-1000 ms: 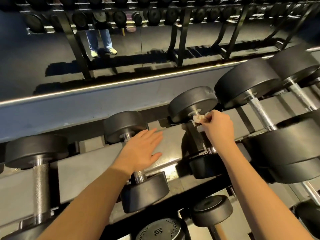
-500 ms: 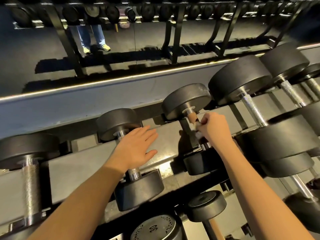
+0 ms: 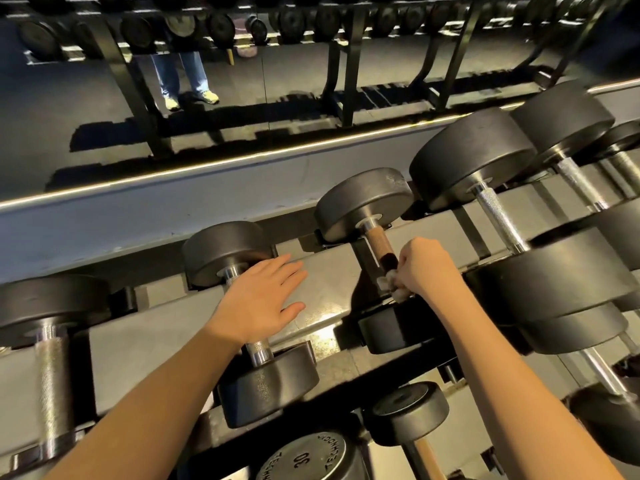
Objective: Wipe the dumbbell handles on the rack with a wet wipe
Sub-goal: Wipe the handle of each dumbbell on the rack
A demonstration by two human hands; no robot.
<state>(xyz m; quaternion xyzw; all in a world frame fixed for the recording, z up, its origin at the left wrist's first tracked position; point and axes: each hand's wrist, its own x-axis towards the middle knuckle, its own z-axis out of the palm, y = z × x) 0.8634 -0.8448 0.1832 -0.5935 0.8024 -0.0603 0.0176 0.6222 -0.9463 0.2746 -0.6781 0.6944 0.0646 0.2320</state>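
Right hand (image 3: 424, 268) is gripping the wipe (image 3: 389, 284) around the dumbbell handle (image 3: 379, 245); left hand (image 3: 258, 303) is resting flat, fingers extended, on the neighbouring handle (image 3: 258, 349).

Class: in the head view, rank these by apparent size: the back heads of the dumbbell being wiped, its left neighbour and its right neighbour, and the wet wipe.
1. Right neighbour's back head
2. Wiped dumbbell's back head
3. Left neighbour's back head
4. Wet wipe, mostly hidden in the right hand
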